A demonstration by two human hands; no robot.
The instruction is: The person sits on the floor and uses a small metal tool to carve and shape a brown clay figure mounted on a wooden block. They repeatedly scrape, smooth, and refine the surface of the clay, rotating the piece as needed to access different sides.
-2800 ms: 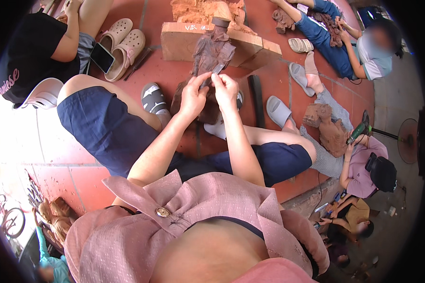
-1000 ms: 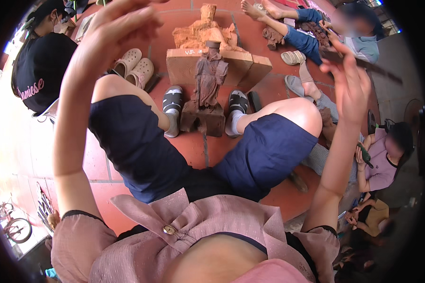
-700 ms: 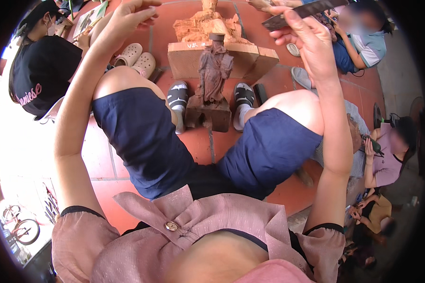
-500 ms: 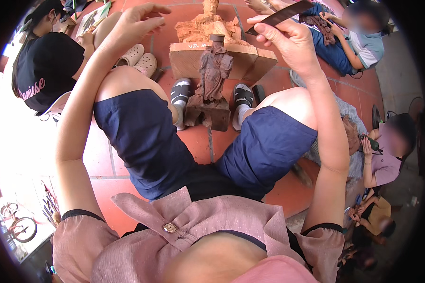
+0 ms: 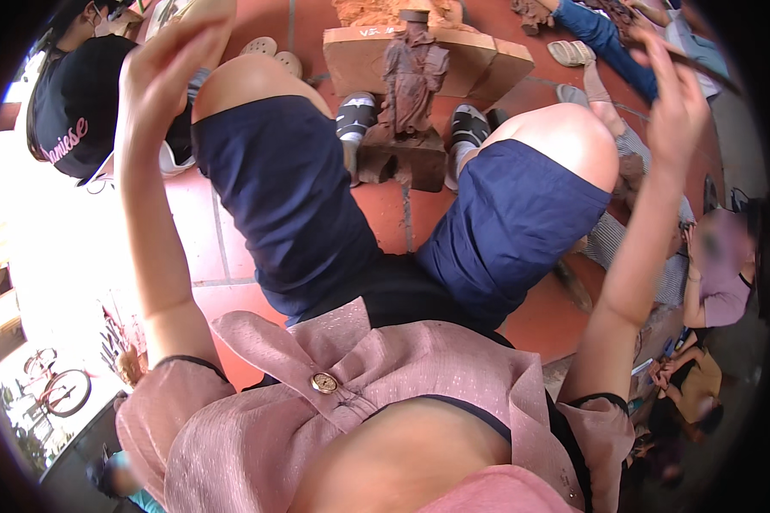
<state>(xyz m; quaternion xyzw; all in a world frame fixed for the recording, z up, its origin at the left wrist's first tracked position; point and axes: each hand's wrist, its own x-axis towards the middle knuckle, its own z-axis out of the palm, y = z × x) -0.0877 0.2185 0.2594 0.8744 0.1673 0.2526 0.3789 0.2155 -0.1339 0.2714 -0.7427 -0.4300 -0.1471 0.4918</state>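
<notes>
Between my feet stands a dark brown carved wooden statue (image 5: pixel 414 81), a robed figure in a flat-topped hat, upright on a blocky base (image 5: pixel 402 160). My right hand (image 5: pixel 678 107) is raised at the upper right, with a thin dark strip (image 5: pixel 701 68) pinched in its fingers; the strip's material is unclear. At the upper left my left hand (image 5: pixel 164 73) is up above my knee, blurred, its fingers stretched and apparently holding nothing. Neither hand touches the statue.
Behind the statue lies a thick wooden block (image 5: pixel 419 64) with a rough orange carving (image 5: pixel 393 13) on it. A person in a black shirt (image 5: pixel 73 111) sits close on the left. Several other people sit along the right. Red tiles (image 5: pixel 381 214) cover the floor.
My hands have moved apart, left hand leftward and right hand to the right and down with the strip. The view has shifted, so the statue appears higher and further right.
</notes>
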